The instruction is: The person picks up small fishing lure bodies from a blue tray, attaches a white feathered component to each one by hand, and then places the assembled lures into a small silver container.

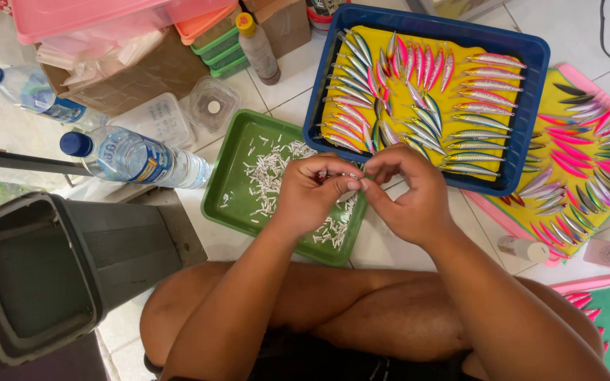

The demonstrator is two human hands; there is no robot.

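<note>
Fingertips of both hands meet over the near edge of the green tray (229, 185), and between them sits something too small to make out, most likely one of the little white pieces (270, 173) scattered across that tray. The left hand (312, 192) has its grip pressed together, thumb against forefinger, pinching the tiny part; the right hand (407, 194) curls in the same way, its fingertips closed and touching the left ones. Whether the right also holds a lure or only steadies the piece, I cannot tell from here.

Such a piece looks feather-light, stiff and slick, probably hard plastic, and I'd judge it easy to drop or flick away. It wants a fingertip pinch by its long sides, not a squeeze from the whole hand.

Just beyond the hands stands a blue tray (531, 77) lined with a yellow mat, where slim fish-shaped lures (485, 134) lie in rows, glossy, silver, pink and green, tapered at both ends. More of them lie on a pink-edged foam mat (594, 155) to the right, on the tiled floor. To the left lie two clear water bottles (132, 156) with blue caps, smooth and rounded, beside a dark grey bin (44, 275) with matte, rigid walls. Cardboard box (142, 74) and clear tubs sit farther back.
</note>
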